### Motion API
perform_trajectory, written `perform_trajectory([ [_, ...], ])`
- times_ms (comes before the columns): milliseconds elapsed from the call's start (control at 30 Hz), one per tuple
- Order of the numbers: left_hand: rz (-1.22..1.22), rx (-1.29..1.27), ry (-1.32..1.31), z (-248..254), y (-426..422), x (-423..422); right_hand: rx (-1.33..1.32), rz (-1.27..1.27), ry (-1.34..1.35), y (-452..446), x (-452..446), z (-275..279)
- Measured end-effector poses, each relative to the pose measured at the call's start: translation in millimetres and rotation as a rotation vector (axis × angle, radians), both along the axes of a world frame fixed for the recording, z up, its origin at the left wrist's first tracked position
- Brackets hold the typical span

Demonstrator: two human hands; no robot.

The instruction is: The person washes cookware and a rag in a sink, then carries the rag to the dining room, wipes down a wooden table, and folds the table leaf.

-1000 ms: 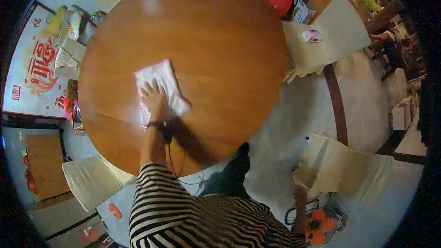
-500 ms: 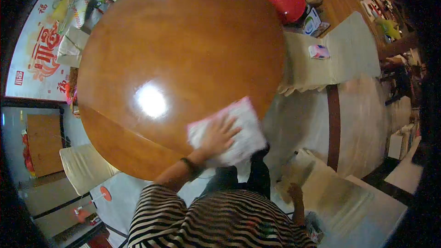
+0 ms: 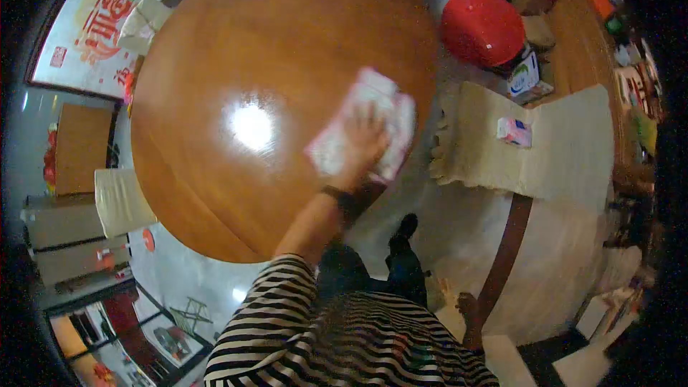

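My left hand (image 3: 367, 136) lies flat with its fingers spread on a white cloth with pink edges (image 3: 401, 118). Beneath the cloth is the round brown wooden table (image 3: 287, 43), near its right rim. A dark band (image 3: 340, 197) circles my left wrist. My right hand (image 3: 467, 307) hangs low at my right side, away from the table. It is dim and blurred, so its fingers cannot be made out.
Right of the table stands a chair with a beige cover (image 3: 566, 143), a pink-and-white packet (image 3: 514, 132) on its seat. A red round object (image 3: 484, 27) and a carton (image 3: 524, 75) are behind it. Another covered chair (image 3: 123, 202) stands at the left.
My left hand and the cloth have moved away from me, up along the table's right side. My view has turned and shifted; my right hand still hangs at my side.
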State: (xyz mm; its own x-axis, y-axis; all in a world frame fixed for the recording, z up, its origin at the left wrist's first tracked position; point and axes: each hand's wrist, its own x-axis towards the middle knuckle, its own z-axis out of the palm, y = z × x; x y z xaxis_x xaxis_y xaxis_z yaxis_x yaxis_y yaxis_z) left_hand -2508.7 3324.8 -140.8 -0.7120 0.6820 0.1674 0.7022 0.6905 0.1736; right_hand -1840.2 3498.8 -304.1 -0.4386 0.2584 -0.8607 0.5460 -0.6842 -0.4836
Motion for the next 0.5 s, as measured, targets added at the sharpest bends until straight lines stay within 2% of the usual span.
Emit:
perform_trajectory([
  [33, -0.046, 0.023, -0.018, 10, 21, 20, -0.104, -0.263, 0.068, 29, -17, 9],
  [67, -0.071, 0.004, -0.04, 18, 29, 36, 0.024, -0.163, 0.029, 57, -31, 15],
  [167, -0.149, -0.036, -0.193, 5, -20, 58, 0.418, 0.136, -0.047, 138, -94, 32],
  [200, -0.071, -0.158, -0.153, 5, -53, 63, 0.55, 0.232, -0.065, 156, -118, 33],
  [233, 0.006, -0.279, -0.119, 12, -90, 61, 0.554, 0.255, -0.098, 165, -144, 39],
  [267, 0.251, -0.366, -0.412, 54, -115, 52, 0.563, 0.276, -0.135, 169, -165, 41],
  [300, 0.355, -0.278, -0.207, 13, -189, 61, 0.578, 0.294, -0.175, 173, -182, 46],
  [333, 0.526, -0.228, -0.201, 10, -232, 60, 0.617, 0.408, -0.135, 173, -194, 45],
  [367, 0.732, -0.367, -0.002, -36, -301, 51, 0.658, 0.521, -0.097, 174, -198, 29],
  [433, 1.048, -0.31, 0.008, 2, -331, 36, 0.714, 0.65, -0.045, 177, -214, 24],
  [500, 1.123, -0.254, -0.076, 21, -314, 8, 0.738, 0.697, -0.017, 158, -236, 38],
])
